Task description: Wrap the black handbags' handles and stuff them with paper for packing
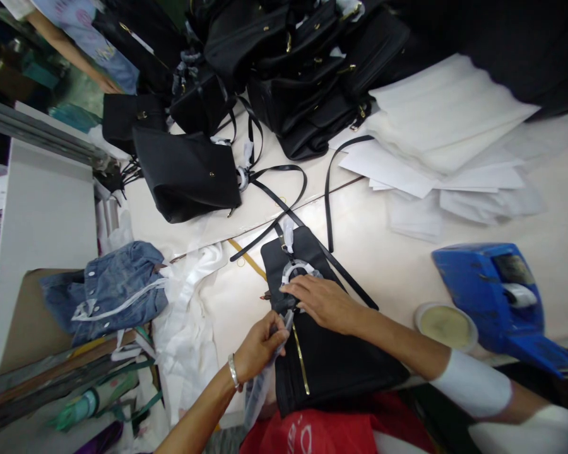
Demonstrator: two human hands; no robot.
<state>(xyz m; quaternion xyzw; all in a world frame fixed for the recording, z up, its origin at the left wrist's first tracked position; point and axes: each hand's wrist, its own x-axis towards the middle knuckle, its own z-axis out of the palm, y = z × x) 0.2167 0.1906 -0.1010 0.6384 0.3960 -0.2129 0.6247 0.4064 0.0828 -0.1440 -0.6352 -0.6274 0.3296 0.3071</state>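
Observation:
A black backpack (341, 366) with a gold zipper lies flat in front of me, its top pointing away. Its carrying handle (297, 266) is wrapped in white and clear material. My right hand (324, 304) presses over the handle's base, fingers bent together around it; the fingertips are partly hidden. Just left of it, my left hand (265, 343) pinches a thin translucent plastic strip (258, 397), which hangs down beside the bag and reaches up to the handle. A wrapped strap end (288, 236) sits above the handle, and loose black straps (348, 277) trail away.
Another black bag (189, 173) lies further back, before a heap of black bags (303, 75). White sheets (445, 126) are stacked at right, near a blue tape dispenser (497, 302) and a round tub (447, 326). Denim clothing (118, 284) lies left. Another person's arm (71, 47) shows top left.

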